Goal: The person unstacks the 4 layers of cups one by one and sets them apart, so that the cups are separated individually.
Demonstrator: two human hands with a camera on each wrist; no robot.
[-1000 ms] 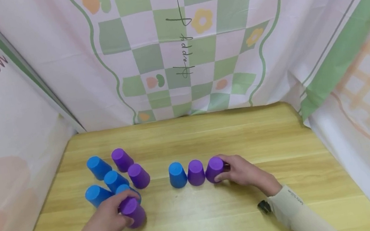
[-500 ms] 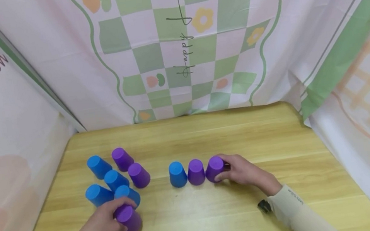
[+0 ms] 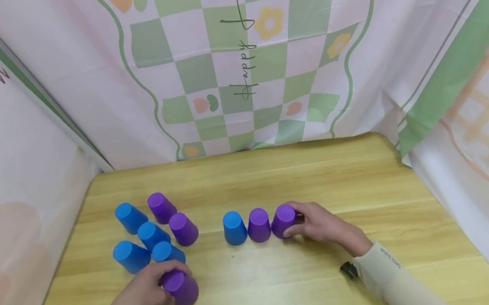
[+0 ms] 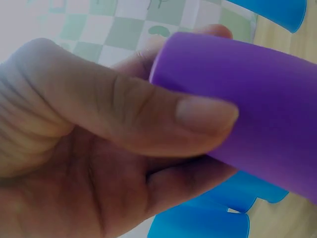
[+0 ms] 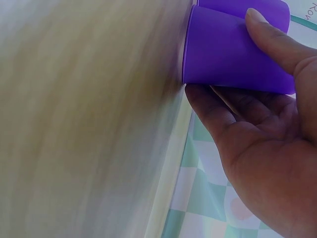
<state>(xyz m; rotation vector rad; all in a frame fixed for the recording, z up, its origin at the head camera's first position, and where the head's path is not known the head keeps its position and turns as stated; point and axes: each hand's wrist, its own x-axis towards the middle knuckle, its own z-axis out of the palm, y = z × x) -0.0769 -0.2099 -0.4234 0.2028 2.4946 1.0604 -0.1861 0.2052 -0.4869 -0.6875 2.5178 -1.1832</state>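
Observation:
My left hand grips a purple cup at the front left, thumb on the near side and fingers round the far side. In the left wrist view the thumb lies across that purple cup close to its base end. At the right end of a row of three upside-down cups, my right hand holds a purple cup between thumb and fingers. Its rim sits at the table in the right wrist view, the fingertips beside it. A second purple cup stands in the middle of the row, a blue cup on its left.
Several blue cups and two purple cups stand upside down in a cluster at the left of the wooden table. One blue cup is right behind my left hand. A patterned curtain closes off the back.
My left hand with its purple cup first moved left and nearer, then back to the right. The right hand and the three-cup row have stayed put.

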